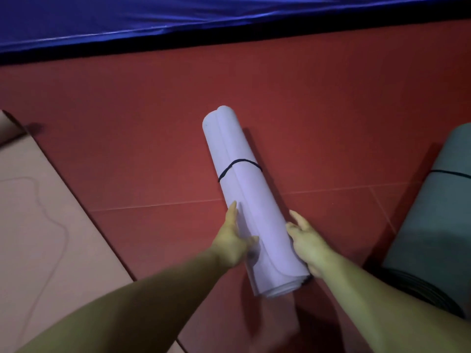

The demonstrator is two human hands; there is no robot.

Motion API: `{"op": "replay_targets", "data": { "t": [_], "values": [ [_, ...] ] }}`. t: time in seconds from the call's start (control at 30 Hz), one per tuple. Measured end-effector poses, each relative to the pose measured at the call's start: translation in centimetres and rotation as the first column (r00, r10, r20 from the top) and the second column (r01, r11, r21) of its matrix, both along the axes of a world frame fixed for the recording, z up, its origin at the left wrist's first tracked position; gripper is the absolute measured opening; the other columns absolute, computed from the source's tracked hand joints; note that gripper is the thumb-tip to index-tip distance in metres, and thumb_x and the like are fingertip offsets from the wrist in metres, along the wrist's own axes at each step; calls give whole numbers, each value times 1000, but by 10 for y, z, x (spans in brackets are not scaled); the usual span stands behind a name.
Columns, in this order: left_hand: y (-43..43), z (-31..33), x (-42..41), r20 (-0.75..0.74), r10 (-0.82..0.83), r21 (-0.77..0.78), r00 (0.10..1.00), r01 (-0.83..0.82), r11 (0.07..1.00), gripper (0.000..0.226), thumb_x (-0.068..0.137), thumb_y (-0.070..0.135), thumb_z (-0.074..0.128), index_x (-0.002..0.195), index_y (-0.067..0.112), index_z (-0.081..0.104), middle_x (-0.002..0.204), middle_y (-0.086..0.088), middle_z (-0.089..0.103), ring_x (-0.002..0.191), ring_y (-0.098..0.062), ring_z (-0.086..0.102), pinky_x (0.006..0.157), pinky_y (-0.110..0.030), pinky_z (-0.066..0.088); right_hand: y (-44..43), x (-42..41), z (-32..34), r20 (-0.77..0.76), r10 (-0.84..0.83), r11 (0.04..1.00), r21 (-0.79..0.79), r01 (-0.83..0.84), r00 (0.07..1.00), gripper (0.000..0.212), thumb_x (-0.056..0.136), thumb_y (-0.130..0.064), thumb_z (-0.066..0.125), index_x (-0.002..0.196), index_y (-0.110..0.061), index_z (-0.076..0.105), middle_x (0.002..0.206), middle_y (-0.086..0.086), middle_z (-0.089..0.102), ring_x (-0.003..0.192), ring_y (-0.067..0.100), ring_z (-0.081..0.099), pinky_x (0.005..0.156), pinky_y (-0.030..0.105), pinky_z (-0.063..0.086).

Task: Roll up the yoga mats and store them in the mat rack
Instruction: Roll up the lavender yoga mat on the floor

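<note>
A rolled lilac yoga mat (244, 179) lies on the red floor, pointing away from me, with a black elastic band (239, 165) around its middle. My left hand (233, 240) presses flat against the roll's left side near its close end. My right hand (307, 243) grips the right side of the same end. A second rolled mat, dark green (430, 225), lies at the right edge with its own black band. No mat rack is in view.
A pink mat (33, 212) lies flat and unrolled on the left. A shiny blue padded mat (178, 19) runs along the far side of the red floor (127, 123).
</note>
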State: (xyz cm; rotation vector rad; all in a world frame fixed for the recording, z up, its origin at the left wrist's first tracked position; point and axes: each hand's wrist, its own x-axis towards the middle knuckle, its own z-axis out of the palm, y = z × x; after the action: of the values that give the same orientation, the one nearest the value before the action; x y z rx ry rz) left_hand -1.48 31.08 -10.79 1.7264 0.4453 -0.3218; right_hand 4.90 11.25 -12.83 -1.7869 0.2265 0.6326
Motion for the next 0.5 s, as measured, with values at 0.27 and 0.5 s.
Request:
{"op": "replay_targets", "data": {
  "t": [0.27,0.5],
  "values": [
    [-2,31,-8,-10,-2,74,1000,3,997,89,96,5,66,161,24,9,153,-7,37,91,-17,62,69,-15,53,-22,-16,48,436,267,895,-442,-53,859,43,88,-24,74,130,-22,64,131,0,62,122,21,58,105,27,40],
    [102,55,-161,-172,306,249,936,-259,933,65,94,3,66,150,14,36,93,-13,63,81,-25,59,60,-26,46,76,-124,65,156,833,553,-283,-784,531,31,79,-39,82,107,-36,70,106,-20,66,96,-3,63,87,20,52]
  ]
}}
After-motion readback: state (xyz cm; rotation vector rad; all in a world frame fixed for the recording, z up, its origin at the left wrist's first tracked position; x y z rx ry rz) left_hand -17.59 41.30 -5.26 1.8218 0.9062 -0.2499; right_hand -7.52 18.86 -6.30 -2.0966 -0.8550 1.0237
